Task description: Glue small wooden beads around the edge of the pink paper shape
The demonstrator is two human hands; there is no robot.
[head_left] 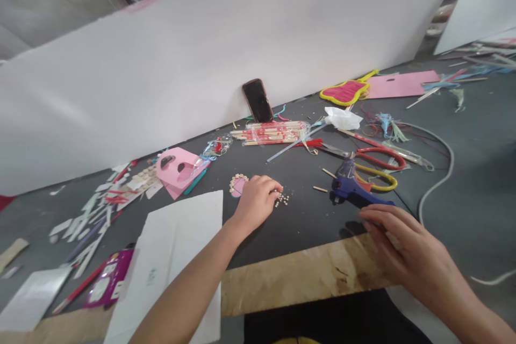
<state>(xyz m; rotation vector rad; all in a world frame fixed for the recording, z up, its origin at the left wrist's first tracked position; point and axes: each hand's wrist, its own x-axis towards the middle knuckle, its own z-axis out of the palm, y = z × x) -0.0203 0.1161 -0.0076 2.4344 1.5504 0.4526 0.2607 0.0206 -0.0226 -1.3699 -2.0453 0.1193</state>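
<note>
My left hand [258, 200] rests on the dark table mat with its fingers curled over a small cluster of pale beads [282, 198]. Just left of it lies a small pink piece edged with beads [237, 184]. Whether the fingers pinch a bead is hidden. My right hand [403, 244] lies near the table's front edge with its fingers stretched flat, holding nothing. A blue glue gun [355, 189] lies just beyond its fingertips, apart from them.
Red and yellow scissors [381, 164], a pack of wooden sticks [274, 133], a phone [257, 100] leaning on the white board, pink cut-outs [179, 169], a white sheet [177, 247], a grey cable [439, 177] and paper scraps [88, 220] are spread over the mat.
</note>
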